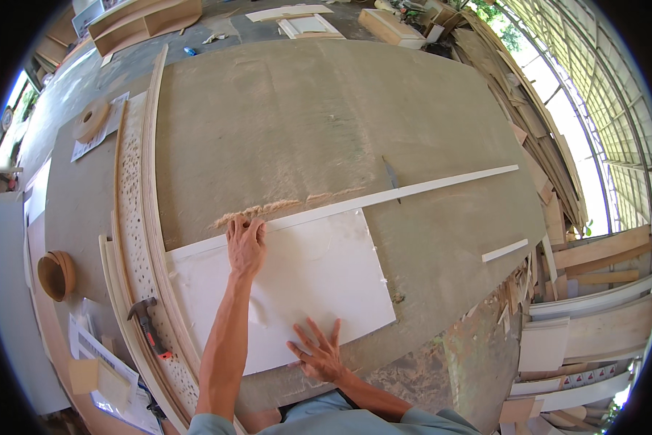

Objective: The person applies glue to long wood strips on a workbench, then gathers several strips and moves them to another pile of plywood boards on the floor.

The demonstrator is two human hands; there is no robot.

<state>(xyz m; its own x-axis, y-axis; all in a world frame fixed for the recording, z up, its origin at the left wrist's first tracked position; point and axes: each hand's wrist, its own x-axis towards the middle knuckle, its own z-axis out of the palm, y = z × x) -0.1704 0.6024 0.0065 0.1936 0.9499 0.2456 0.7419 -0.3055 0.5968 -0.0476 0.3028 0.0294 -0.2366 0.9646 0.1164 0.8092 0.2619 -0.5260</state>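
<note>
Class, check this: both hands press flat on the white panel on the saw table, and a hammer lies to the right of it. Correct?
Not quite. The head view shows the hammer left of the white panel, not right. Both the left hand and right hand do press flat on it.

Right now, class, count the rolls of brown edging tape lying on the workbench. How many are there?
2. One roll lies flat at the far left, on paper sheets. The other roll stands on edge at the near left edge. More could be hidden among the stacked boards.

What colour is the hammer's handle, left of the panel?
Red-orange, with a dark metal head; the hammer shows in the head view.
</note>
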